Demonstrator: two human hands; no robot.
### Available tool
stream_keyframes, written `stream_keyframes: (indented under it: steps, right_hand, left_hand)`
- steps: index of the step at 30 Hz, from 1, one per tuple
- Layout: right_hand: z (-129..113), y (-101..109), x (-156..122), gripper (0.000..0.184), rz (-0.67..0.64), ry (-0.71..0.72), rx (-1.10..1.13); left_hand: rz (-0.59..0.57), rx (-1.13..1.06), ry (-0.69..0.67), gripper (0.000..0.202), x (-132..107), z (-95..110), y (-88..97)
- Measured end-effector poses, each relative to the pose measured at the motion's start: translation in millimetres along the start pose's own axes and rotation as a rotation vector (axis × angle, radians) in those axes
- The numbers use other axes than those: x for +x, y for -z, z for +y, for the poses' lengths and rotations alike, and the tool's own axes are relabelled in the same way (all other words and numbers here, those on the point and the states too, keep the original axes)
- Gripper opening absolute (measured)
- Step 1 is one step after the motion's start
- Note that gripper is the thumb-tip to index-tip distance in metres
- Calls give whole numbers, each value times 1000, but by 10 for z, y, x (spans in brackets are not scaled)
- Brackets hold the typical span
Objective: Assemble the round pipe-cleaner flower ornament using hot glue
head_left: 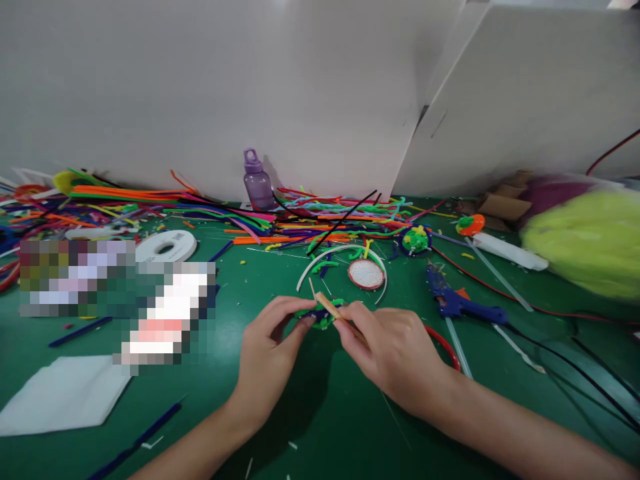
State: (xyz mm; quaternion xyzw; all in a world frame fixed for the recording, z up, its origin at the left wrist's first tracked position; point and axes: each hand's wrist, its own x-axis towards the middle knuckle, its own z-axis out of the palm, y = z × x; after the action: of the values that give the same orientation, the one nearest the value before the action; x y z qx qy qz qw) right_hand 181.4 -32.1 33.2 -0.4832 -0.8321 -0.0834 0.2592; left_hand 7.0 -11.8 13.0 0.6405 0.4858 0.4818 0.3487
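My left hand [270,353] pinches a small green and blue pipe-cleaner piece [320,315] just above the green table [320,427]. My right hand [390,347] is closed on a thin wooden stick [327,305] whose tip rests on that piece. Both hands meet at the middle of the table. Just behind them lie a round red-rimmed white disc [367,273] and a curved white hoop [330,257]. A red ring [445,343] shows partly from under my right hand.
A blue glue gun [457,303] lies to the right with glue sticks [497,277]. Heaps of coloured pipe cleaners [200,207] run along the back by a purple bottle [257,180]. White tape roll [167,245], white cloth [60,393] at left, yellow-green fluff [590,240] at right.
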Motion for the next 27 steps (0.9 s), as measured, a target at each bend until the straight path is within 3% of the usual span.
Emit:
stream_keyframes:
  steps: [6,13,21,27]
  right_hand:
    - [18,-20,-8,23,-3,-8,10]
    - [112,71,27,21,-10,-149,90]
    - [43,-3,4,26,8,-66,42]
    - [17,-7,0,24,21,-49,36]
  left_hand:
    - [-8,-40,38,13,2,-27,-4]
    - [43,-82,93,17,-8,-43,-20]
    - [85,-20,-6,14,-35,10,-4]
    - [92,-26,-5,14,-47,17,-13]
